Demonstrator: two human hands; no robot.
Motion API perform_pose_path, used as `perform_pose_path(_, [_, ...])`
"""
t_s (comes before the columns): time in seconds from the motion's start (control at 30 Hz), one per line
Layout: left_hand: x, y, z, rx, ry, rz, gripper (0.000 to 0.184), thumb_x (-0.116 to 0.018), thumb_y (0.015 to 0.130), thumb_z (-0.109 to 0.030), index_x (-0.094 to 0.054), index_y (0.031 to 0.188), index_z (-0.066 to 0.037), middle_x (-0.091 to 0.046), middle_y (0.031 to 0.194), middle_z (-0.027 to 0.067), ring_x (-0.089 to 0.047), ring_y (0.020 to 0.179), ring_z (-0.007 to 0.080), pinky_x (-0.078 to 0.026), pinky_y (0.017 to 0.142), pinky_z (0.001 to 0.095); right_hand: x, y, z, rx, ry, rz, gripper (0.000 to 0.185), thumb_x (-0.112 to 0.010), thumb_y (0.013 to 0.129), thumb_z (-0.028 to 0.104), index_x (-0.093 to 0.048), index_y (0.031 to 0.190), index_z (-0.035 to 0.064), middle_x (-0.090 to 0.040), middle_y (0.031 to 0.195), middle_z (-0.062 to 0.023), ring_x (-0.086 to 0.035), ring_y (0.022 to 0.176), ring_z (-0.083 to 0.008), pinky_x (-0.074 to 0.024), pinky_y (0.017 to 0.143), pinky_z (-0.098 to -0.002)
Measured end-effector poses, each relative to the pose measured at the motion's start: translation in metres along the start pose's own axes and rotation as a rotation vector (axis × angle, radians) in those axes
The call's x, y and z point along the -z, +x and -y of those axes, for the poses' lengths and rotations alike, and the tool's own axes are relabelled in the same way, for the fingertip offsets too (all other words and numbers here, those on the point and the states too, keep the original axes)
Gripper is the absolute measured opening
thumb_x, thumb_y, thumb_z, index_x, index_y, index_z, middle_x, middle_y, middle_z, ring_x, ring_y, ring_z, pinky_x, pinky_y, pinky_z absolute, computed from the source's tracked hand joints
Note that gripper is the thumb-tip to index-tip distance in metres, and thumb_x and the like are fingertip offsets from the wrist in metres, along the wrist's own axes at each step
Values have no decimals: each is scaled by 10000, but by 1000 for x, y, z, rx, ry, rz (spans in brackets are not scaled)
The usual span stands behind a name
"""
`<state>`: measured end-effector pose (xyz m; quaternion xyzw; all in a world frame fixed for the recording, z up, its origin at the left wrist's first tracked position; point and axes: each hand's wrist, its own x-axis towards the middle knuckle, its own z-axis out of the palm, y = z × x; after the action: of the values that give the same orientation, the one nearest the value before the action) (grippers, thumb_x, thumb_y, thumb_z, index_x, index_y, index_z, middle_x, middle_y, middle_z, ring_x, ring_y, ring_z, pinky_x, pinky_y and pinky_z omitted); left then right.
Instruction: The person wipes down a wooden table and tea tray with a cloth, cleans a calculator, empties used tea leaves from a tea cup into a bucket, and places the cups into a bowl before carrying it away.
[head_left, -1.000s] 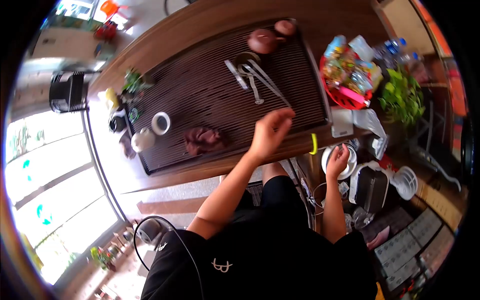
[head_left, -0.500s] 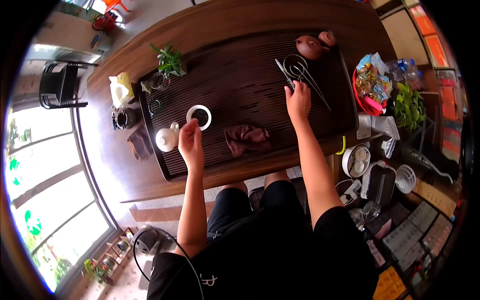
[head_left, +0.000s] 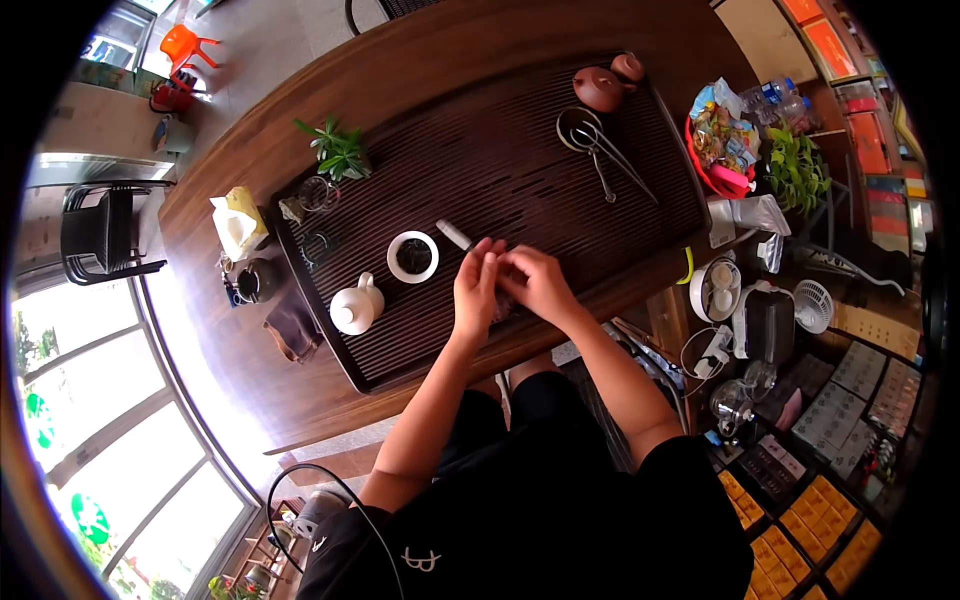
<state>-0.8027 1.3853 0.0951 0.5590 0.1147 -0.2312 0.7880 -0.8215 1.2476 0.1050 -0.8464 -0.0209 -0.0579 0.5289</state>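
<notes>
My left hand (head_left: 476, 290) and my right hand (head_left: 540, 284) meet over the front of the slatted tea tray (head_left: 560, 235), both with closed fingers. A slim knife-like tool (head_left: 453, 234) with a pale silver end sticks out toward the upper left from between them; its other end is hidden by the fingers. Just left of it stands a white bowl (head_left: 413, 257) with dark tea leaves inside. The white lidded teapot (head_left: 355, 307) is nearer the tray's left front corner. Beneath my hands the dark cloth (head_left: 503, 307) is mostly covered.
Tongs (head_left: 628, 170) and a spoon-like tool (head_left: 608, 185) rest in a round holder (head_left: 580, 128), near a brown clay teapot (head_left: 598, 88). A potted plant (head_left: 335, 150) and a glass (head_left: 318, 193) are at the tray's left back. A red basket (head_left: 704, 172) of packets stands right.
My right hand has brought the knife-like tool from beside the round holder to the front middle. My left hand has moved right, away from the bowl and white teapot, to join it.
</notes>
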Motion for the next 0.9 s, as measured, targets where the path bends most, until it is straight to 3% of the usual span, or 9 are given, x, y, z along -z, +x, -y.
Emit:
perform_pose_path(0.1, [-4,2,-21,-73,-84,-132,255,-488,1081,-229,-576,1196,-19,-654,923,41,-618,798,116,-514,741,243,30,15,-12,-195,34,-24,69,-730,869,20,-722,936,4,-727,864,-77,-696,817,-147,-552,681,-300])
perform_pose_path(0.17, [14,-7,-60,-227,-107,-330,312,-546,1051,-324,-607,1183,-48,-474,753,-39,-437,628,59,-405,548,220,61,37,-76,-178,-15,-383,114,-709,918,113,-745,943,9,-743,873,-115,-721,785,-230,-568,710,-320])
perform_pose_path(0.3, [133,-31,-122,-611,197,-1007,435,-410,1065,-359,-575,1323,-51,-466,744,-48,-376,616,39,-314,555,204,130,63,-187,22,-889,-542,317,-648,975,232,-683,1204,16,-682,1209,-168,-639,1115,-307,-536,896,-430])
perform_pose_path(0.37, [219,-56,-127,-469,285,-1361,418,-361,1069,-286,-616,1258,-15,-561,948,112,-527,781,154,-447,599,269,136,69,-207,-59,-1162,-431,472,-641,978,284,-561,1390,67,-602,1317,-136,-557,1209,-314,-494,950,-466])
perform_pose_path(0.4, [284,-65,-104,-483,297,-1449,429,-353,1073,-260,-585,1340,-17,-583,1115,172,-578,1002,265,-515,811,395,136,70,-199,-56,-1162,-433,472,-641,978,284,-561,1390,67,-602,1317,-136,-557,1209,-314,-494,950,-466])
perform_pose_path(0.47, [389,-96,-46,-318,350,-1472,449,-419,1047,-305,-577,1335,0,-605,1178,161,-549,1121,320,-409,1015,520,135,72,-177,-338,-1041,-196,563,-648,972,318,-482,1462,97,-597,1246,-117,-562,1167,-321,-494,948,-482])
perform_pose_path(0.5, [457,-113,-1,-106,455,-1407,400,-534,1003,-279,-605,1310,-33,-657,1046,107,-594,924,237,-489,830,417,134,72,-178,-296,-1042,-220,538,-657,968,300,-512,1435,77,-603,1151,-123,-580,1105,-320,-508,927,-472])
perform_pose_path(0.6, [418,-136,30,185,121,-1232,361,-689,911,-120,-673,1272,-132,-667,860,-34,-449,610,53,-331,523,200,128,73,-184,-246,-905,-212,508,-663,962,250,-531,1419,74,-600,1161,-135,-586,1085,-329,-519,902,-453])
perform_pose_path(0.9, [388,-117,77,44,392,-1101,298,-752,872,-27,-727,1168,-13,-754,981,53,-682,816,113,-562,744,242,111,72,-191,-170,-715,-329,517,-733,887,230,-567,1351,74,-612,1111,-167,-601,1027,-395,-500,885,-470])
